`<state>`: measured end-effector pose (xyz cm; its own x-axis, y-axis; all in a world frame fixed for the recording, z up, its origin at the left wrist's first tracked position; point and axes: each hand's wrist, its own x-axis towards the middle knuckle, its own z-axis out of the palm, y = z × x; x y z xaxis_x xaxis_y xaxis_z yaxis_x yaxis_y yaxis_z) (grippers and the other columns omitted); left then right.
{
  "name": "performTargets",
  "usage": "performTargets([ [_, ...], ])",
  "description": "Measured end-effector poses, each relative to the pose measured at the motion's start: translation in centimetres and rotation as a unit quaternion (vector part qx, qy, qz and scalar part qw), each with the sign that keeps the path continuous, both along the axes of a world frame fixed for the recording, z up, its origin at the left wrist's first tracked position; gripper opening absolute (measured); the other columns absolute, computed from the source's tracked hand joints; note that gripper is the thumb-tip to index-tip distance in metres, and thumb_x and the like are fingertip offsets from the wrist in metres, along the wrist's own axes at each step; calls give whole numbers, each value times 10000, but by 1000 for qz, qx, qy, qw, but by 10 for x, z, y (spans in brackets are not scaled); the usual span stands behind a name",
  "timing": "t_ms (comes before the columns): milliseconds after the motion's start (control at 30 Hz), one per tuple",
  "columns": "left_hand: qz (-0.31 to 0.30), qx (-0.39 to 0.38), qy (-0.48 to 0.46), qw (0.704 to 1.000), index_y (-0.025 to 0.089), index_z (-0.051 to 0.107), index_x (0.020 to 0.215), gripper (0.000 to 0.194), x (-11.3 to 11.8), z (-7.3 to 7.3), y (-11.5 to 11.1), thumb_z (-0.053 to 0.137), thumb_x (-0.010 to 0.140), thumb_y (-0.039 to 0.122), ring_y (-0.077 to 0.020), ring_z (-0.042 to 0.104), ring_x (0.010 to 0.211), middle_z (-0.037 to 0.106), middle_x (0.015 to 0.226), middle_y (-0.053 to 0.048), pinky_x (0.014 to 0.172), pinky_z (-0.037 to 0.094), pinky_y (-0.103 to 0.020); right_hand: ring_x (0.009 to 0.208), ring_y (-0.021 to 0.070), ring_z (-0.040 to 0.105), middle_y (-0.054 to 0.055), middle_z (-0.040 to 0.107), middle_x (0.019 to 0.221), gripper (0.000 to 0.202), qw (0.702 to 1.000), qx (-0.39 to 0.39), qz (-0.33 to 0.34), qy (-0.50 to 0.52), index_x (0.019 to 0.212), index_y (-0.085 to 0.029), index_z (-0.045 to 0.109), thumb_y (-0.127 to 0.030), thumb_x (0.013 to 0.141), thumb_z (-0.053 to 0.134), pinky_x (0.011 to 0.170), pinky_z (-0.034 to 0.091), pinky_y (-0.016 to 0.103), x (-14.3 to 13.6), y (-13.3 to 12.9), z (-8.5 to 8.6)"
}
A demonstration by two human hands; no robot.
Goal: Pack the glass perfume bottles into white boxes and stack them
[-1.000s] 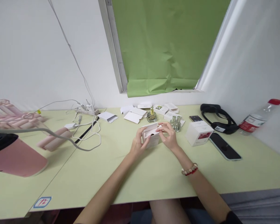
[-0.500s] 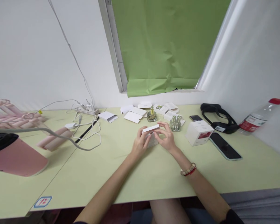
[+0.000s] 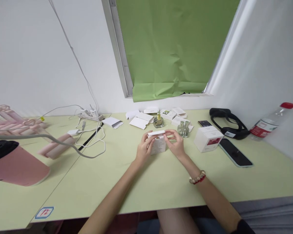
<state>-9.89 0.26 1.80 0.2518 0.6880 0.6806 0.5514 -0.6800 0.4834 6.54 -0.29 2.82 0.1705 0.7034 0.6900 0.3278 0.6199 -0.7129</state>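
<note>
A small white box (image 3: 158,146) stands upright on the table between my hands, printed with fine text on the side toward me. Its top flap (image 3: 156,133) is partly raised. My left hand (image 3: 144,148) grips the box's left side, fingers curled at the flap. At the right side, my right hand (image 3: 175,144) has its thumb on the front edge and its fingers by the flap. Just behind stands a round glass perfume bottle (image 3: 158,121) with a yellow-gold top. Clear glass bottles (image 3: 183,129) stand close beyond my right hand.
Unfolded white cartons (image 3: 139,122) lie along the back. To the right are white boxes (image 3: 208,139), a phone (image 3: 235,152), a black headset (image 3: 230,125) and a water bottle (image 3: 266,126). Cables (image 3: 97,136), a power strip (image 3: 90,116) and a pink cup (image 3: 17,164) are at left.
The flap has come down lower over the box's opening, and the printed front shows more. My fingers have shifted along the box's top edges.
</note>
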Motion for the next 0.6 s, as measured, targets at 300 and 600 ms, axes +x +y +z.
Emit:
performTargets([
  [300, -4, 128, -12, 992, 209, 629, 896, 211, -4, -6, 9, 420, 882, 192, -185, 542, 1057, 448, 1245, -94, 791, 542, -353, 813, 138, 575, 45, 537, 879, 144, 1000, -6, 15, -13, 809, -229, 680, -313, 783, 567, 535, 548, 208, 1, 0, 4],
  [600, -12, 210, 7, 978, 266, 628, 996, 217, -6, -12, 9, 496, 850, 175, -186, 514, 1121, 396, 1287, -51, 776, 581, -300, 862, 149, 611, 45, 641, 919, 177, 996, -36, 76, -20, 872, -223, 660, -311, 835, 511, 554, 530, 214, 3, 2, 3],
])
